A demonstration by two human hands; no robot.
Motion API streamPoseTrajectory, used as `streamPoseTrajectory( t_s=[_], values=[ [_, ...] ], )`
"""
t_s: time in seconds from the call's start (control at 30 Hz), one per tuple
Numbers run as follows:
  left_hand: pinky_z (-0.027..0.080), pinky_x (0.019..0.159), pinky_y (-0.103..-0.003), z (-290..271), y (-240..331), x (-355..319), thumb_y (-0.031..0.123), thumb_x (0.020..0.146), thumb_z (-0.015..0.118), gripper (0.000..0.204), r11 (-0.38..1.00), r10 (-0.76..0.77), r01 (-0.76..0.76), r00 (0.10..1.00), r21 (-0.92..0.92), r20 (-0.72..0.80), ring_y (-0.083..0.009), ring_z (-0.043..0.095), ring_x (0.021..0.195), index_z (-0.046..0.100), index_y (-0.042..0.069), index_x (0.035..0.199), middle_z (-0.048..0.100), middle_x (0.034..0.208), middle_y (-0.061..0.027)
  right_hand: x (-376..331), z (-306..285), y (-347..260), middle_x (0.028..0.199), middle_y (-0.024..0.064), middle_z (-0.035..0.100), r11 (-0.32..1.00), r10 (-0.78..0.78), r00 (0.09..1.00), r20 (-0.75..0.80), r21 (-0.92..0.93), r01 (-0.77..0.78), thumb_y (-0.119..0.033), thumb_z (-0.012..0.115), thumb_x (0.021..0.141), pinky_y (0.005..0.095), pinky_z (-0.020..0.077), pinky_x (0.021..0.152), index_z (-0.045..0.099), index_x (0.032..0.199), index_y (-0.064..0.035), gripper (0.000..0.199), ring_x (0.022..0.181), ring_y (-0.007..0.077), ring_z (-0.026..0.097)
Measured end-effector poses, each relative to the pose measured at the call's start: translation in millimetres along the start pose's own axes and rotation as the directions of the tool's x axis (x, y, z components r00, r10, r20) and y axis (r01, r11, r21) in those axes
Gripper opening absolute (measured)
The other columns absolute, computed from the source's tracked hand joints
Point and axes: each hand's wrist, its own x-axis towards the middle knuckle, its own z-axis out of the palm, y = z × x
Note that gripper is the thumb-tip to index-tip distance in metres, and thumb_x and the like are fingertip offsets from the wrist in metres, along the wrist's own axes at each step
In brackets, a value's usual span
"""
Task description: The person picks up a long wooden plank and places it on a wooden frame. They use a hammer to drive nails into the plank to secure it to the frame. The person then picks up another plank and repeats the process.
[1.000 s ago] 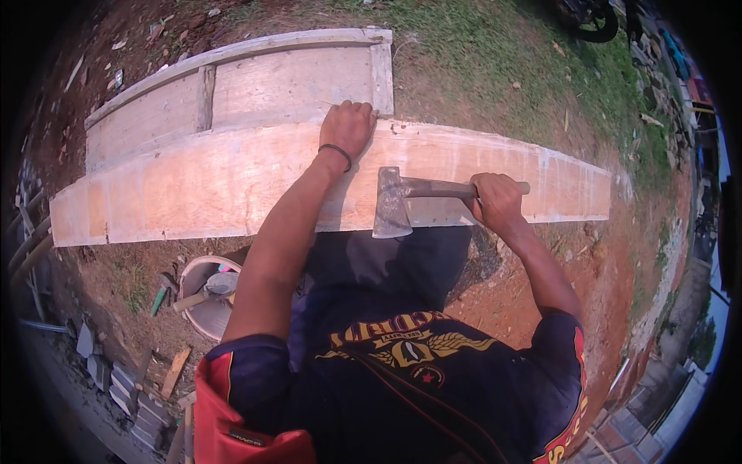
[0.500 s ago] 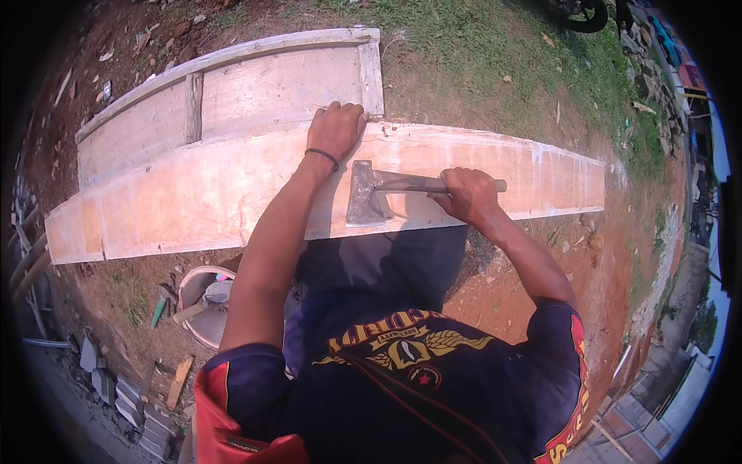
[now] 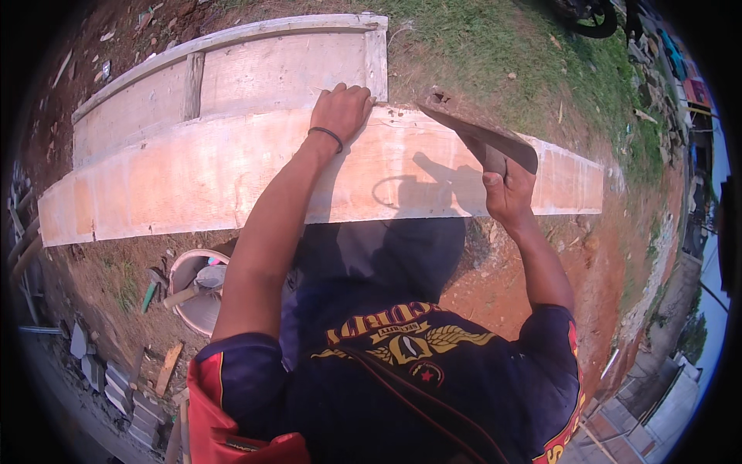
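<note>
Head view: the hatchet (image 3: 479,139), a second ago lying flat against the plank (image 3: 232,174), is now raised above it, fingers of the right hand (image 3: 506,189) clenched round the handle. The left hand (image 3: 340,108) stays pressed on the plank's upper edge, fingers curled over it, suggesting a chopping stroke in preparation.

The long board (image 3: 232,178) is pale raw wood, matt, with a slightly rough sawn face and some reddish stains. Behind the board, the frame panel (image 3: 232,73) is the same dry, unpainted wood. Above the board's right part, the hatchet (image 3: 483,139) has a dark, dull metal head and a wooden handle. Below the board, the bucket (image 3: 197,298) looks like worn plastic, dusty and matt. The ground (image 3: 533,278) below the board is rough red earth.
</note>
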Motion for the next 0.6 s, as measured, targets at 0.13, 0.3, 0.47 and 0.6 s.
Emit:
streamPoseTrajectory(
  t_s=[0.13, 0.3, 0.47, 0.6],
  values=[
    [0.048, 0.077, -0.045, 3, 0, 1, 0.027, 0.094, 0.051, 0.020, 1.000, -0.002, 0.002, 1.000, 0.012, -0.007, -0.0269, 0.060, 0.089, 0.062, 0.010, 0.089, 0.065, 0.086, -0.0070, 14, 24, 19, 0.065, 0.0120, 0.057, 0.962, 0.097, 0.977, 0.190, -0.270, -0.043, -0.047, 0.057, 0.092, 0.0377, 0.0480, 0.052, 0.059, 0.083, -0.0030, 0.044, 0.058, 0.0306, 0.063],
    [0.048, 0.078, -0.045, 3, 1, -2, 0.026, 0.094, 0.051, 0.020, 1.000, -0.009, 0.009, 1.000, 0.022, 0.002, -0.0267, 0.060, 0.090, 0.062, 0.010, 0.090, 0.065, 0.088, -0.0059, 12, 19, 28, 0.065, 0.0103, 0.060, 0.962, 0.126, 0.990, 0.067, -0.252, -0.106, -0.044, 0.064, 0.088, 0.0331, 0.0479, 0.053, 0.057, 0.090, -0.0012, 0.044, 0.058, 0.0241, 0.063],
    [0.048, 0.079, -0.045, -1, 3, 2, 0.026, 0.094, 0.050, 0.020, 0.999, -0.019, 0.018, 0.999, 0.035, 0.032, -0.0265, 0.060, 0.092, 0.062, 0.010, 0.091, 0.066, 0.090, -0.0055, 17, 20, 23, 0.058, 0.0136, 0.057, 0.991, -0.127, 0.991, 0.048, -0.030, 0.129, -0.045, 0.068, 0.084, 0.0347, 0.0477, 0.050, 0.055, 0.080, -0.0016, 0.045, 0.053, 0.0305, 0.062],
    [0.047, 0.079, -0.046, -4, 3, 9, 0.027, 0.095, 0.049, 0.021, 0.999, -0.034, 0.034, 0.999, 0.043, -0.004, -0.0265, 0.060, 0.093, 0.061, 0.010, 0.091, 0.066, 0.090, -0.0059, 27, 25, 27, 0.062, 0.0202, 0.058, 0.933, 0.255, 0.951, 0.177, -0.302, -0.194, -0.039, 0.066, 0.087, 0.0426, 0.0488, 0.053, 0.055, 0.087, 0.0003, 0.041, 0.061, 0.0403, 0.061]
  ],
)
